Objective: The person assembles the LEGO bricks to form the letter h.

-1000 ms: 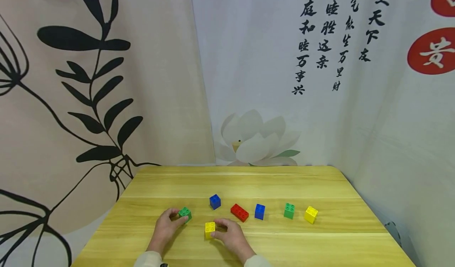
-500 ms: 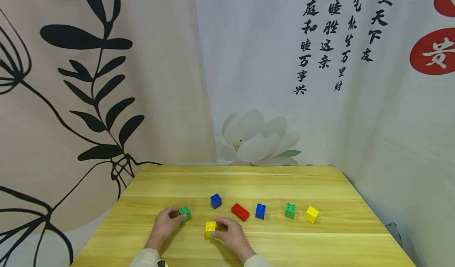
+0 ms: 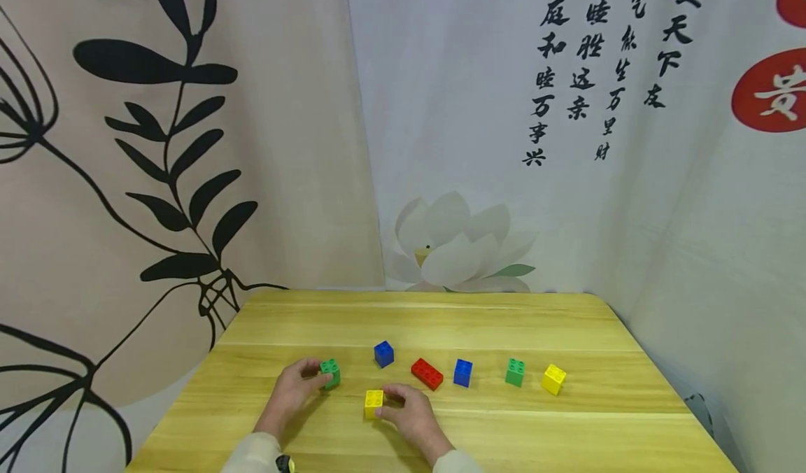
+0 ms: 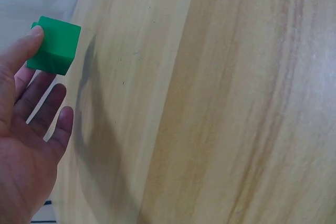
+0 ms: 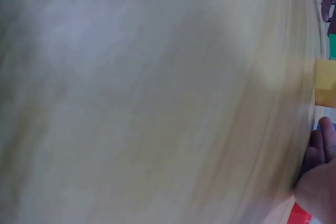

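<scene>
In the head view my left hand [image 3: 291,394] pinches a green toy building brick [image 3: 330,373] between thumb and fingers, left of the other bricks. The left wrist view shows the thumb on that green brick [image 4: 59,45], with the lower fingers spread loosely; whether it touches the table I cannot tell. To the right and nearer the front, my right hand [image 3: 412,415] holds a yellow brick [image 3: 373,403] by its right side, studs up. At the right wrist view's edge, the yellow brick [image 5: 325,83] and part of the right hand [image 5: 320,182] show.
Beyond the hands on the wooden table [image 3: 535,445] lie a blue brick [image 3: 384,354], a longer red brick [image 3: 427,373], a second blue brick [image 3: 462,373], a green brick [image 3: 515,372] and a yellow brick [image 3: 553,379]. A printed curtain [image 3: 302,144] hangs behind the table.
My left hand has shifted slightly away from me, and its green brick has turned more upright. The right hand keeps its hold on the yellow brick. The head view has shifted a little.
</scene>
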